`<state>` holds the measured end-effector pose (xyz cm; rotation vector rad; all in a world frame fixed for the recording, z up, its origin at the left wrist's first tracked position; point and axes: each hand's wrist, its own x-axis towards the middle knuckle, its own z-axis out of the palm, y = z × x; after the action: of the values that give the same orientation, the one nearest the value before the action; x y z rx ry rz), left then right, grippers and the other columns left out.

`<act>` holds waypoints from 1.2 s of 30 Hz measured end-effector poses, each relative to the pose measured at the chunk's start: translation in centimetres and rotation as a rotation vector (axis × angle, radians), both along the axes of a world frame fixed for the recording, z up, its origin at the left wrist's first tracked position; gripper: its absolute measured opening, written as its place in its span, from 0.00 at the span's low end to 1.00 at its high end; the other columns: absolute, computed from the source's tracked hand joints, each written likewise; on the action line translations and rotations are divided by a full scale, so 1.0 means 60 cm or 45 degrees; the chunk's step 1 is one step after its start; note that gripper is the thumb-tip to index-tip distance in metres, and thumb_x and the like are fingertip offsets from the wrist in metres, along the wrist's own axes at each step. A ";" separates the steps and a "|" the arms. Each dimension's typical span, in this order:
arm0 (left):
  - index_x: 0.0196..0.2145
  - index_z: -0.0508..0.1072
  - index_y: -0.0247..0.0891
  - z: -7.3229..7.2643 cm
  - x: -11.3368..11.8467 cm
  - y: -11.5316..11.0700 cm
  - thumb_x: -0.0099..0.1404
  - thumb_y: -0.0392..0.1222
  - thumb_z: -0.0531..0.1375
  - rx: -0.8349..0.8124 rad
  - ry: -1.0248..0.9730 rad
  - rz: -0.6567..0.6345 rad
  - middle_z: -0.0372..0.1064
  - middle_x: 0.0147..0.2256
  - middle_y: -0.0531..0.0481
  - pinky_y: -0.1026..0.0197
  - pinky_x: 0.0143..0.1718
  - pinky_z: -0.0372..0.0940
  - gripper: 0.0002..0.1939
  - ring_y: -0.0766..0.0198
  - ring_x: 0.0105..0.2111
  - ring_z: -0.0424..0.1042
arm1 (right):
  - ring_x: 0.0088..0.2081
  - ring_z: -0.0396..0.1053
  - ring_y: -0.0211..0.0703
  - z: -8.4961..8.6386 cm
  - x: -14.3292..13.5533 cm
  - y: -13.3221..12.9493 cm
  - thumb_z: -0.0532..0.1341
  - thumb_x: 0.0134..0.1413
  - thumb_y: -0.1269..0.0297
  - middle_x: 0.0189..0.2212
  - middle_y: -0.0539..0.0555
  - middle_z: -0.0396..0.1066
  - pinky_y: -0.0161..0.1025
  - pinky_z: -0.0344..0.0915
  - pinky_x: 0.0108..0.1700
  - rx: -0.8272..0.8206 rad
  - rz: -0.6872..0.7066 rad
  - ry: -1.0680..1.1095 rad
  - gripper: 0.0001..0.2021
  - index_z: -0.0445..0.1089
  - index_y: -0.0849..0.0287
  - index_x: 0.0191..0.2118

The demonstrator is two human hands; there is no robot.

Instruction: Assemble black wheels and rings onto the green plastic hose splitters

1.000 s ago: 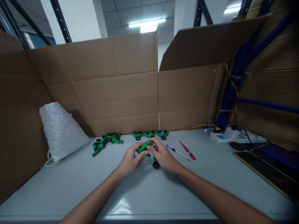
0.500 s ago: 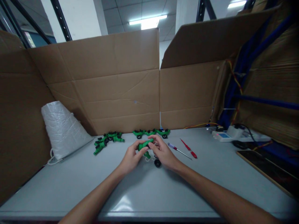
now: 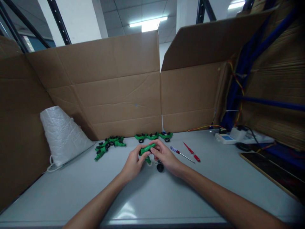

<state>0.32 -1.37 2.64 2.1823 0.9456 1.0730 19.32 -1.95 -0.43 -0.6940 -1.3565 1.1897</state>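
The left hand [image 3: 132, 162] has its grip closed around a green piece [image 3: 145, 149] above the worktop [image 3: 143, 203], and the right hand [image 3: 168, 159] pinches the piece's far end. Work on it looks unfinished: a black wheel [image 3: 160, 167] sits just below the right hand, apart from the piece, near pale rings too small to make out. A green part [image 3: 148, 160] shows beneath; whether it is joined cannot be told. Behind, a row of green pieces [image 3: 152, 137] seems further along, with wheels fitted, while two screwdrivers [image 3: 182, 155] lie unheld at right.
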 end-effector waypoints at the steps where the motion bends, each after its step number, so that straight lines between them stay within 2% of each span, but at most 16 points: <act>1: 0.51 0.76 0.38 0.000 0.000 0.000 0.74 0.49 0.60 0.006 0.005 0.001 0.78 0.46 0.45 0.58 0.51 0.65 0.15 0.55 0.46 0.75 | 0.29 0.61 0.37 0.001 0.000 -0.001 0.68 0.60 0.46 0.36 0.48 0.69 0.35 0.59 0.30 -0.015 0.008 0.010 0.21 0.66 0.52 0.50; 10: 0.48 0.76 0.39 0.005 0.002 -0.009 0.74 0.51 0.60 0.006 0.008 0.034 0.78 0.42 0.47 0.59 0.48 0.65 0.14 0.57 0.42 0.75 | 0.30 0.62 0.37 0.004 0.004 -0.005 0.71 0.57 0.47 0.38 0.50 0.70 0.35 0.59 0.31 -0.114 0.099 0.097 0.22 0.67 0.53 0.49; 17: 0.45 0.76 0.38 0.004 0.004 -0.007 0.74 0.53 0.59 -0.019 -0.037 0.080 0.77 0.37 0.49 0.60 0.43 0.66 0.16 0.59 0.37 0.73 | 0.32 0.65 0.39 0.003 0.001 -0.004 0.73 0.55 0.49 0.37 0.51 0.71 0.36 0.60 0.32 -0.078 0.100 0.089 0.22 0.67 0.53 0.48; 22: 0.42 0.75 0.36 -0.002 0.004 -0.002 0.74 0.55 0.59 -0.138 -0.137 0.046 0.75 0.33 0.49 0.62 0.37 0.66 0.18 0.61 0.33 0.73 | 0.32 0.67 0.40 0.008 -0.001 -0.005 0.73 0.54 0.47 0.34 0.49 0.70 0.36 0.62 0.32 -0.027 0.089 0.062 0.23 0.66 0.54 0.46; 30: 0.40 0.75 0.36 -0.003 0.007 0.001 0.73 0.57 0.60 -0.219 -0.227 0.007 0.74 0.30 0.50 0.62 0.35 0.66 0.19 0.61 0.31 0.73 | 0.33 0.71 0.41 -0.002 -0.006 0.000 0.71 0.57 0.47 0.33 0.49 0.73 0.36 0.63 0.30 0.082 0.046 -0.021 0.22 0.64 0.54 0.44; 36: 0.36 0.72 0.39 0.003 0.008 -0.002 0.73 0.56 0.60 -0.151 -0.219 0.033 0.75 0.30 0.51 0.61 0.38 0.65 0.17 0.61 0.32 0.72 | 0.31 0.69 0.40 -0.004 -0.011 -0.004 0.72 0.55 0.48 0.31 0.47 0.71 0.35 0.63 0.29 0.060 0.030 -0.020 0.22 0.62 0.53 0.43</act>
<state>0.81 -1.50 2.82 1.9530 0.9370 1.1651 18.68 -2.17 -0.67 -0.6572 -1.4049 1.1695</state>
